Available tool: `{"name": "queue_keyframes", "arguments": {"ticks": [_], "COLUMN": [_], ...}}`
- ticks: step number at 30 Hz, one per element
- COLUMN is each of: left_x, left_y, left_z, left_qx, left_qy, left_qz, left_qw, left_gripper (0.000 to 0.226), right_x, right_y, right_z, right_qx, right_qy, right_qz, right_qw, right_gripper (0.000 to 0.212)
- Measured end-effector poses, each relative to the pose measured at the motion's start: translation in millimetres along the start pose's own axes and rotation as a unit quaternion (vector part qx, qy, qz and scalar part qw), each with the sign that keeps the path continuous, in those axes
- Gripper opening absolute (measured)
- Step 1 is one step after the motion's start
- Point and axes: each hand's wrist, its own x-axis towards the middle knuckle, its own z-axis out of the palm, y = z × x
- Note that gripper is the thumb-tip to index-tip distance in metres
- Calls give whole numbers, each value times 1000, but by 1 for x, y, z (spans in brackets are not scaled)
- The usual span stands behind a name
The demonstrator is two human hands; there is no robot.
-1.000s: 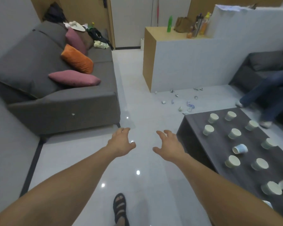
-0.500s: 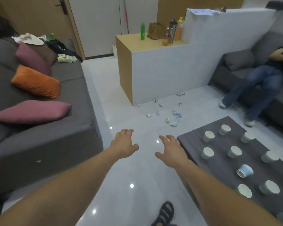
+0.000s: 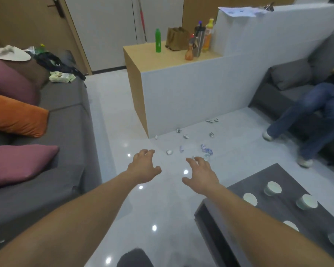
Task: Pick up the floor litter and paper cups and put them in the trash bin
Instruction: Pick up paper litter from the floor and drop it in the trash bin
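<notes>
Both hands empty, fingers loosely spread: left hand (image 3: 144, 166); right hand (image 3: 201, 176); crumpled paper litter (image 3: 206, 150) is scattered on floor just ahead, right hand nearer; 5 paper cups (image 3: 272, 188) on coffee table (image 3: 239, 224) at right (trash bin not in view).

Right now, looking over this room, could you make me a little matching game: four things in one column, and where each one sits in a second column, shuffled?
Things:
1. green bottle
2. orange cushion
3. paper cups
4. crumpled litter

Places:
A. on the white floor
B. on the dark low table
C. on the wooden counter
D. on the grey sofa

Pairs: 1-C, 2-D, 3-B, 4-A.
</notes>
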Motion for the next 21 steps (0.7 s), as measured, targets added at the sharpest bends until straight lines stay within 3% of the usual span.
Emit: {"name": "queue_keyframes", "arguments": {"ticks": [12, 21], "left_x": [256, 405], "left_y": [34, 106], "left_z": [-23, -42], "left_qx": [19, 57], "left_qy": [-70, -123], "left_qz": [60, 129], "left_qw": [996, 982], "left_gripper": [75, 74], "right_x": [210, 313], "right_y": [43, 94], "right_z": [-41, -85], "right_qx": [11, 40], "right_qy": [-7, -2], "right_qz": [83, 157], "right_qw": [996, 987], "right_gripper": [78, 77]}}
